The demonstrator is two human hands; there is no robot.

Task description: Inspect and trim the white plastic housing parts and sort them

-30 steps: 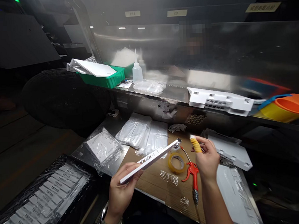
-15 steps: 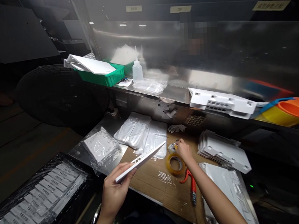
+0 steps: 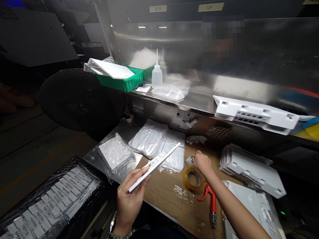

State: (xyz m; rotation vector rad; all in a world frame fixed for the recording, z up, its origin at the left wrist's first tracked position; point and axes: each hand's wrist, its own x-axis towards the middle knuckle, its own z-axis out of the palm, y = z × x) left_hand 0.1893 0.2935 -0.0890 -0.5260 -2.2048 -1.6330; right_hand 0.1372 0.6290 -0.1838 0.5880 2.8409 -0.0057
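Observation:
My left hand [image 3: 131,198] is closed on the lower end of a thin white plastic panel [image 3: 161,161], thumb on one side and fingers on the other. The panel is tilted, nearly edge-on to me, its far end raised over the table. Farther right, my right hand [image 3: 203,162] reaches down to the brown work surface with its fingers drawn together. At its fingertips is a small whitish roll-like thing [image 3: 190,161]; what the fingers pinch is hidden. Just below that hand lie a roll of clear yellowish tape [image 3: 193,178] and a red air gun [image 3: 212,200].
Stacked white panels [image 3: 251,168] and bagged parts [image 3: 244,200] lie at right. Clear plastic bags [image 3: 149,137] and a wrapped panel [image 3: 115,153] are at left. A shelf above holds a green bin [image 3: 126,84] and a squeeze bottle [image 3: 157,75]. A box of white parts [image 3: 44,212] stands lower left.
My view has turned a little left, so the scene sits farther right. The yellow bit seen at my right fingertips before no longer shows. My left hand still holds the panel.

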